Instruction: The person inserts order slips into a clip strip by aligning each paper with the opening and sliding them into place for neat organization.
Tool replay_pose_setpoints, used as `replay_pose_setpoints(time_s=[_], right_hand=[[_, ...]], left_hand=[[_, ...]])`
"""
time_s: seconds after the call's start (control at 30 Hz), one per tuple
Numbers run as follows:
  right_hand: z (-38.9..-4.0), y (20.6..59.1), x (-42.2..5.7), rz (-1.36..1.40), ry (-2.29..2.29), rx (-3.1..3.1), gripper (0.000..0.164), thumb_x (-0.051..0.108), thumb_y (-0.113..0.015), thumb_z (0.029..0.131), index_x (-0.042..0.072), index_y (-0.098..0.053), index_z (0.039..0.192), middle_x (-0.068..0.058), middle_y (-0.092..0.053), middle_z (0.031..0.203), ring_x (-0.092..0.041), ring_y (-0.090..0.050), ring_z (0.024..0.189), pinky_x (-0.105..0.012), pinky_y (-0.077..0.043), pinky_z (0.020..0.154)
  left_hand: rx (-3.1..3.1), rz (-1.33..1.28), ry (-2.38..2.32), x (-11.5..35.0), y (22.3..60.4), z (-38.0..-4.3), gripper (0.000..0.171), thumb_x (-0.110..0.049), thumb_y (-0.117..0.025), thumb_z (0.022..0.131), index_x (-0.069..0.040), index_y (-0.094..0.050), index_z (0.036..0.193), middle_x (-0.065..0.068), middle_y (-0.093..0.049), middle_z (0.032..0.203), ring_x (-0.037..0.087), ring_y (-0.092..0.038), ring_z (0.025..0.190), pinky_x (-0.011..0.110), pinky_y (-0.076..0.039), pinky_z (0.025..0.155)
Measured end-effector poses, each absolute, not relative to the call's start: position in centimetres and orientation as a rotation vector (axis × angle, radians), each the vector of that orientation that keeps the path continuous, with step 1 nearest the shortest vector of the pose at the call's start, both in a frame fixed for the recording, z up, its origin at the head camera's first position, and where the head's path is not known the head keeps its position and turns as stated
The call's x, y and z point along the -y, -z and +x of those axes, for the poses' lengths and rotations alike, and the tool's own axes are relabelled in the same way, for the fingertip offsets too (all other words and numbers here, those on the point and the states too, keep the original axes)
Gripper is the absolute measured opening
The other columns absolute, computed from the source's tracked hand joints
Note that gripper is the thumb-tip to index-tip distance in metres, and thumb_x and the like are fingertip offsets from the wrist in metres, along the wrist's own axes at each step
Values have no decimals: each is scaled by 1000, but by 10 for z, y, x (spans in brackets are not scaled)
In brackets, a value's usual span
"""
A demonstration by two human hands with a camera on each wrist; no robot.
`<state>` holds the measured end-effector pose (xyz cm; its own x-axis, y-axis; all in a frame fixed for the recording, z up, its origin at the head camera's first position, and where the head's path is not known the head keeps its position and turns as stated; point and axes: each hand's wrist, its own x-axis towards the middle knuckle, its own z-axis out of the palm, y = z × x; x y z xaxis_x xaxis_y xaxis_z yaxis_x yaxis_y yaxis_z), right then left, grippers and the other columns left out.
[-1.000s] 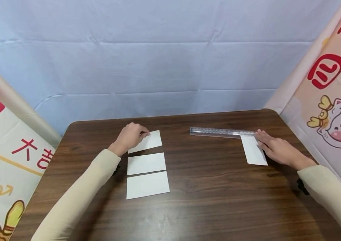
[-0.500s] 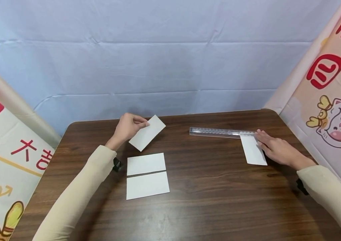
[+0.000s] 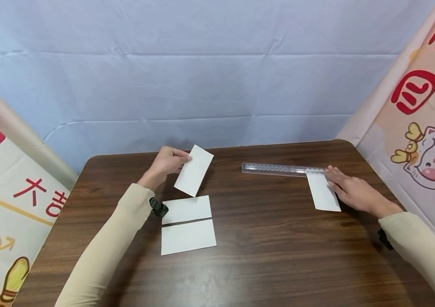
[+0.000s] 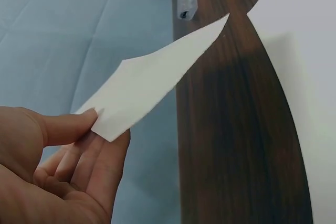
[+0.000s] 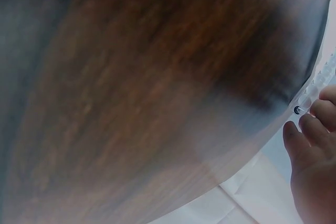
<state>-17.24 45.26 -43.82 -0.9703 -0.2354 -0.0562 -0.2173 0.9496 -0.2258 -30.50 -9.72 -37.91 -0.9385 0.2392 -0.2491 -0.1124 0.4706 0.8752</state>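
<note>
My left hand point(image 3: 166, 164) pinches a white paper card point(image 3: 195, 171) near one corner, thumb on top and fingers beneath. In the left wrist view the raised card point(image 4: 149, 80) bends slightly and is clear of the table. Two more white cards, an upper one point(image 3: 187, 209) and a lower one point(image 3: 188, 236), lie one below the other, nearer the front. My right hand point(image 3: 352, 188) rests with extended fingers on the right end of a clear plastic ruler point(image 3: 273, 169). Below that ruler a single white card point(image 3: 323, 192) lies lengthwise, its top edge at the ruler.
Everything lies on a dark wood-grain table point(image 3: 263, 256) with rounded back corners. A pale blue cloth point(image 3: 217, 85) hangs behind it. Printed cloths with red characters and cartoons stand at the left point(image 3: 21, 221) and right point(image 3: 428, 140).
My left hand has lifted the top card of the left column off the table and turned it from lying sideways to steeply slanted. The right hand, ruler and right card stay put.
</note>
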Motion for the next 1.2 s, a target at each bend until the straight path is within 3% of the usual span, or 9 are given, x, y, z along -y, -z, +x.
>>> replay_pose_setpoints(time_s=[0.3,0.67,0.93,1.2], right_hand=[[-171,438,-454,-356,335,-3027,59,32,-44,115,-4,-36,161,-33,-29,168,-54,-33,153,-73,-35,118],[-173,439,-453,-344,331,-3020,60,33,-45,115,-3,-36,161,-32,-28,168,-53,-32,154,-72,-34,119],[-172,439,-454,-358,333,-3026,59,32,-46,114,-4,-37,161,-33,-28,168,-54,-32,153,-72,-34,119],[-171,438,-452,-353,341,-3020,59,32,-47,114,-4,-37,161,-32,-28,168,-54,-32,153,-73,-34,119]], left_hand=[[-2252,28,-1567,79,385,-304,32,-16,-64,106,0,-71,133,21,-71,135,34,-72,124,46,-61,106],[-1972,-133,-1746,58,398,-309,37,-11,-64,105,-1,-65,141,17,-63,146,28,-65,128,41,-55,115],[-1839,-190,-1813,39,408,-310,38,-7,-63,105,0,-64,142,17,-63,146,23,-69,121,36,-56,113],[-1659,-248,-1922,28,427,-312,40,-1,-60,105,6,-58,144,16,-68,126,26,-70,118,40,-53,117]])
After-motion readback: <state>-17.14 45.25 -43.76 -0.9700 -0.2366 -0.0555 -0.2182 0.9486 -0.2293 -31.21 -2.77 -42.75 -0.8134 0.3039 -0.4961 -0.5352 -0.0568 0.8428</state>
